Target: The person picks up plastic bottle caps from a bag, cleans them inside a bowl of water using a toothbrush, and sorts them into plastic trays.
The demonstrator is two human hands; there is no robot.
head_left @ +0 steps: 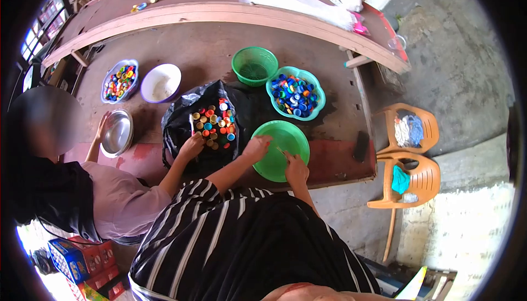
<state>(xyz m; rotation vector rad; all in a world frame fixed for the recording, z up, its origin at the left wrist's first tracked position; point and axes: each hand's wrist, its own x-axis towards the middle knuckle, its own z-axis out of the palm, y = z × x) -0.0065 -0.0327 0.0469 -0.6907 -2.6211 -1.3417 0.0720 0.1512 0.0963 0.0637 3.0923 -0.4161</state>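
Over the left rim of a light green basin (277, 161), my left hand (257, 148) has its fingers bent together around a small reddish thing, too small to name. My right hand (296, 168) is over the basin's right side, closed on a thin, short tool (281, 151) whose tip points up and left. No caps can be made out inside the basin. Beside it, a black plastic bag (184, 109) bears red, gold and blue bottle caps (211, 121). A teal scalloped bowl (315, 111) behind the basin holds many mostly blue caps (293, 93).
A co-worker's hand (192, 146) reaches to the bag's caps; their other hand (102, 127) touches a metal bowl (122, 133). A green basket (254, 65), a white bowl (162, 83) and a cap-filled bowl (119, 81) stand farther back. Orange chairs (428, 177) are at right.
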